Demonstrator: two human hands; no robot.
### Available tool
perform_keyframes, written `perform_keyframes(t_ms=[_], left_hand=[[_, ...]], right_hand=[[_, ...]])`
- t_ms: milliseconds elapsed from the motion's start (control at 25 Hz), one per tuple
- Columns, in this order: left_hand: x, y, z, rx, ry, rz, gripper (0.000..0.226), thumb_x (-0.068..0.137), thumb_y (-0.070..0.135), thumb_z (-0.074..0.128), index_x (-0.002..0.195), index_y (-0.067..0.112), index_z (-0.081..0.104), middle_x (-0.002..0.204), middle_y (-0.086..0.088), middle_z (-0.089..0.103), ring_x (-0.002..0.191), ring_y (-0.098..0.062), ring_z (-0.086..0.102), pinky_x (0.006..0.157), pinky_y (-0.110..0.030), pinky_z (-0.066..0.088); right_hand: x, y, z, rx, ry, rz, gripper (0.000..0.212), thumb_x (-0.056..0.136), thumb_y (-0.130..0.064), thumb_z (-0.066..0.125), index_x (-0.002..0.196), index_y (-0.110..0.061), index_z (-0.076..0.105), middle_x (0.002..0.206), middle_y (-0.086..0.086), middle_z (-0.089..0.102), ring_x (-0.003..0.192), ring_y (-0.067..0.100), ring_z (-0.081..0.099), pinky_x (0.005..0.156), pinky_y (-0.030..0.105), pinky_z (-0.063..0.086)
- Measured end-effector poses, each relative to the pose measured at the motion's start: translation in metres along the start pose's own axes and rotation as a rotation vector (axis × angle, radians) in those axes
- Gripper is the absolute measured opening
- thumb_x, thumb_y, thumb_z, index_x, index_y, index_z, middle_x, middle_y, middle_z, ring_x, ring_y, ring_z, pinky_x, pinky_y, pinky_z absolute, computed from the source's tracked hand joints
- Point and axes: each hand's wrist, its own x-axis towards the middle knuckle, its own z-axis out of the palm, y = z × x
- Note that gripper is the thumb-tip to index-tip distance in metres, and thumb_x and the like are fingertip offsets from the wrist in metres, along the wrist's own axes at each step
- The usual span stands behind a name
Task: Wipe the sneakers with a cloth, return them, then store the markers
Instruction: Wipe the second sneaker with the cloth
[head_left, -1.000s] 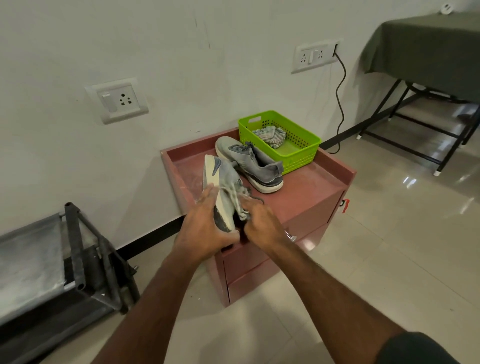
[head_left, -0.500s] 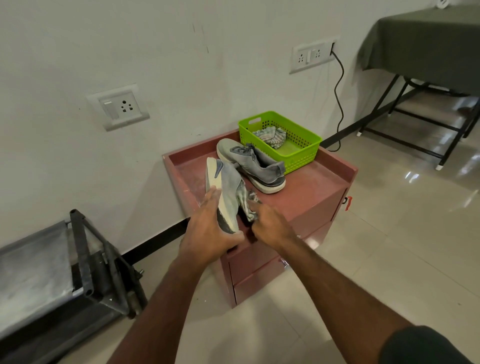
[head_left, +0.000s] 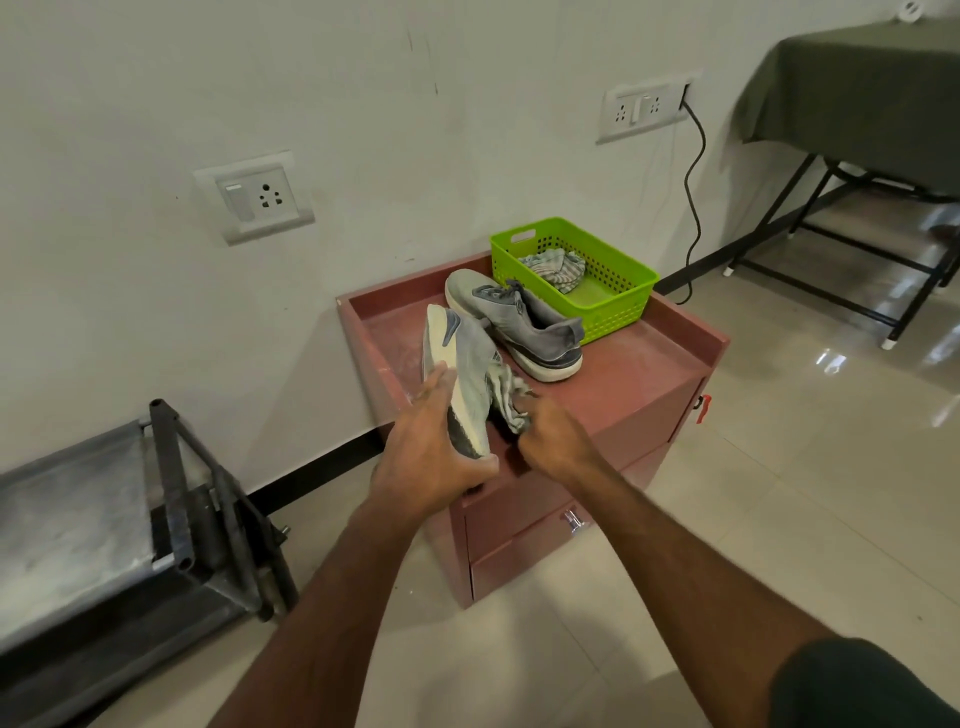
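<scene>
My left hand (head_left: 434, 447) grips a grey sneaker (head_left: 462, 364) by its heel, tilted on its side with the pale sole facing left, above the front left of the red cabinet (head_left: 634, 384). My right hand (head_left: 556, 434) holds a crumpled grey cloth (head_left: 506, 392) pressed against the sneaker's upper. A second grey sneaker (head_left: 519, 322) lies on the cabinet top behind. No markers are visible.
A green perforated basket (head_left: 618, 296) with another striped cloth (head_left: 556, 265) sits at the cabinet's back right. A dark metal rack (head_left: 171, 499) stands on the floor to the left. A table with a green cover (head_left: 857, 98) is at far right. A black cable (head_left: 693, 192) hangs from the wall socket.
The cloth in my right hand has slid slightly along the sneaker's upper. Both hands and the held sneaker stay in about the same spot over the cabinet's front left.
</scene>
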Motion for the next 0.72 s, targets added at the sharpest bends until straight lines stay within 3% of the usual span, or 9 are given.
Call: perform_keyframes(t_ms=[120, 200, 320, 400, 480, 560, 600, 680, 720], left_hand=[[0.000, -0.001, -0.002, -0.001, -0.006, 0.002, 0.115, 0.061, 0.040, 0.087, 0.156, 0.023, 0.026, 0.164, 0.007, 0.022, 0.147, -0.011, 0.028, 0.118, -0.034, 0.033], [0.000, -0.003, -0.002, -0.001, -0.013, -0.005, 0.115, 0.059, 0.041, 0.086, 0.156, 0.024, 0.026, 0.164, 0.008, 0.023, 0.146, -0.012, 0.032, 0.116, -0.036, 0.036], [0.003, -0.001, 0.001, -0.010, 0.002, 0.009, 0.115, 0.053, 0.045, 0.082, 0.154, 0.025, 0.030, 0.161, 0.009, 0.030, 0.139, -0.014, 0.043, 0.109, -0.039, 0.044], [0.002, 0.002, 0.002, -0.008, 0.012, 0.001, 0.113, 0.055, 0.040, 0.083, 0.153, 0.023, 0.031, 0.161, 0.007, 0.029, 0.141, -0.014, 0.039, 0.113, -0.036, 0.041], [0.000, 0.005, 0.000, -0.017, 0.017, -0.008, 0.112, 0.058, 0.034, 0.086, 0.155, 0.021, 0.030, 0.163, 0.007, 0.025, 0.146, -0.011, 0.031, 0.115, -0.028, 0.033], [-0.001, 0.005, -0.001, -0.030, 0.013, -0.007, 0.110, 0.060, 0.031, 0.086, 0.154, 0.020, 0.031, 0.162, 0.009, 0.026, 0.144, -0.009, 0.032, 0.110, -0.023, 0.033], [-0.001, 0.004, -0.002, -0.042, 0.012, -0.013, 0.109, 0.060, 0.031, 0.086, 0.153, 0.021, 0.032, 0.161, 0.010, 0.027, 0.143, -0.009, 0.033, 0.108, -0.023, 0.035], [-0.001, 0.003, -0.003, -0.061, 0.017, -0.028, 0.109, 0.060, 0.031, 0.086, 0.154, 0.022, 0.032, 0.162, 0.010, 0.027, 0.143, -0.009, 0.033, 0.111, -0.027, 0.036], [-0.001, 0.004, -0.003, -0.064, 0.020, -0.036, 0.110, 0.059, 0.031, 0.086, 0.154, 0.022, 0.032, 0.162, 0.009, 0.026, 0.144, -0.010, 0.032, 0.113, -0.030, 0.037]], right_hand=[[0.009, 0.010, -0.020, 0.150, 0.226, 0.148, 0.065, 0.079, 0.008, 0.044, 0.133, -0.022, 0.064, 0.121, 0.007, 0.071, 0.108, 0.025, 0.066, 0.084, 0.026, 0.049], [0.008, -0.007, -0.015, 0.260, 0.288, -0.018, 0.074, 0.077, 0.015, 0.044, 0.142, -0.017, 0.057, 0.136, -0.002, 0.063, 0.123, 0.008, 0.057, 0.101, 0.017, 0.044], [0.005, -0.013, 0.008, 0.197, 0.034, -0.232, 0.077, 0.073, 0.020, 0.042, 0.143, -0.010, 0.054, 0.148, 0.002, 0.053, 0.140, 0.006, 0.042, 0.117, 0.012, 0.024], [0.012, 0.003, 0.014, 0.055, -0.019, -0.226, 0.079, 0.070, 0.014, 0.041, 0.143, -0.013, 0.054, 0.147, 0.006, 0.054, 0.139, 0.017, 0.047, 0.114, 0.016, 0.031], [0.016, 0.013, 0.008, -0.076, -0.026, -0.181, 0.069, 0.074, 0.007, 0.045, 0.135, -0.020, 0.060, 0.137, 0.007, 0.063, 0.127, 0.028, 0.057, 0.100, 0.028, 0.046], [0.025, 0.014, -0.006, -0.038, 0.089, 0.005, 0.054, 0.080, 0.002, 0.047, 0.124, -0.021, 0.067, 0.117, 0.011, 0.072, 0.110, 0.035, 0.063, 0.081, 0.033, 0.049], [0.028, 0.009, -0.013, 0.038, 0.213, 0.091, 0.052, 0.081, 0.003, 0.047, 0.122, -0.020, 0.069, 0.111, 0.011, 0.074, 0.107, 0.034, 0.064, 0.079, 0.031, 0.049], [0.025, -0.002, -0.018, 0.173, 0.428, 0.075, 0.062, 0.078, 0.012, 0.046, 0.131, -0.014, 0.066, 0.124, 0.003, 0.070, 0.119, 0.021, 0.060, 0.095, 0.017, 0.044], [0.022, -0.006, -0.015, 0.199, 0.417, -0.016, 0.067, 0.076, 0.016, 0.045, 0.135, -0.010, 0.062, 0.131, 0.000, 0.064, 0.126, 0.014, 0.055, 0.102, 0.009, 0.037]])
